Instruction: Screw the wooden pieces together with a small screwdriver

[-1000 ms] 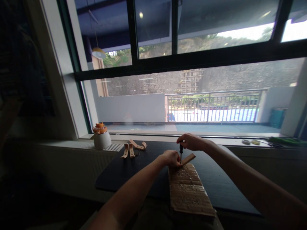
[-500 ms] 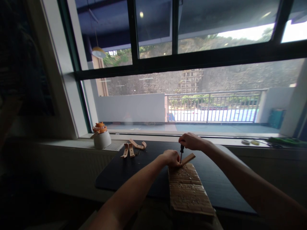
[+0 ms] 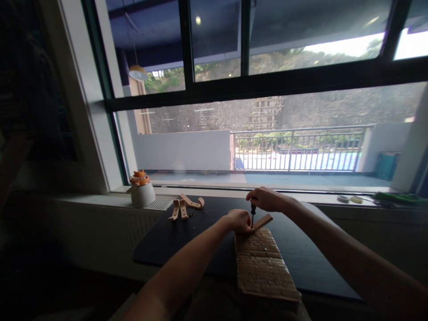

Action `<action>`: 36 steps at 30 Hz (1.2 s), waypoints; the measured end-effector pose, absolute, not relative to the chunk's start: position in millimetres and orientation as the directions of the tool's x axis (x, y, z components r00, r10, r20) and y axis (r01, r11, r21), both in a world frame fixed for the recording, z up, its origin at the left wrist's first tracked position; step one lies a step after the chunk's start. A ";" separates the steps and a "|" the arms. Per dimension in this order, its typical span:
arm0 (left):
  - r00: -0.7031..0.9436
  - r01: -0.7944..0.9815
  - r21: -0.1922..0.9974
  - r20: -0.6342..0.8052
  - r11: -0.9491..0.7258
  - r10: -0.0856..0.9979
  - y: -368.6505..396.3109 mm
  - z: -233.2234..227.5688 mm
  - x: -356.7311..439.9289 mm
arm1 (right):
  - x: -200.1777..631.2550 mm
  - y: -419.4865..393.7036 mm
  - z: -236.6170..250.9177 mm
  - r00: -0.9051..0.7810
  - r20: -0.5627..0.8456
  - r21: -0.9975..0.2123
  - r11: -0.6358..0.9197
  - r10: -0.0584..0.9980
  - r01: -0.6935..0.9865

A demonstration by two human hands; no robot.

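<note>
Cardboard [image 3: 262, 263], a big brown sheet full of little holes, lies on the dark desk [image 3: 174, 240] in front of the window, and its near end hangs over the desk's front edge. On its far end sits a thin leather strip [image 3: 263, 221], tilted up to the right. Right hand [image 3: 265, 199] is up above it, curled into a fist around the top of a small tool [image 3: 253, 214] with a dark handle and a thin metal tip, which stands almost straight up with its tip down by the strip. Left hand [image 3: 238, 221] is lower, fingers bent and closed, pressing on the near end of the strip, right beside the tip. Both arms reach out long from the bottom corners and meet in the middle. That closeness is the worry: if the right hand pushes hard and the tip slides off, it could poke the left fingers. The strip could also twist away if the left hand lets up. The cardboard could tip or slip, since part of it has no desk under it. The room is dim, so I think the tool is an awl or small screwdriver, but I cannot be sure. More leather strips [image 3: 185, 207] lie well apart to the left, near a white pot [image 3: 142, 194] on the sill.
</note>
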State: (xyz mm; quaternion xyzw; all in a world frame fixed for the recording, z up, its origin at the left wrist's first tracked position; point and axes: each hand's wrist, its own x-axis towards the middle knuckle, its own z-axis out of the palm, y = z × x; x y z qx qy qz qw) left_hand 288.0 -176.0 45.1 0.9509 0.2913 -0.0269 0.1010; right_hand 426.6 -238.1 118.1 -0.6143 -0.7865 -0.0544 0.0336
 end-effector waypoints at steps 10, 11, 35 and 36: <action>0.823 0.568 0.166 -0.112 -0.806 0.557 -172.7 40.8 290.2 | 427.0 -235.1 116.6 -0.219 0.100 0.085 0.211 0.971 0.974; 0.822 0.570 0.165 -0.110 -0.805 0.559 -172.5 40.4 290.4 | 426.7 -234.8 116.7 -0.213 0.098 0.088 0.205 0.972 0.975; 0.831 0.556 0.166 -0.090 -0.814 0.549 -172.7 41.3 289.1 | 427.0 -235.6 113.7 -0.220 0.181 0.020 0.220 0.959 0.975; 0.833 0.553 0.166 -0.092 -0.816 0.545 -173.2 41.5 289.0 | 426.7 -234.8 113.2 -0.220 0.183 0.026 0.219 0.958 0.975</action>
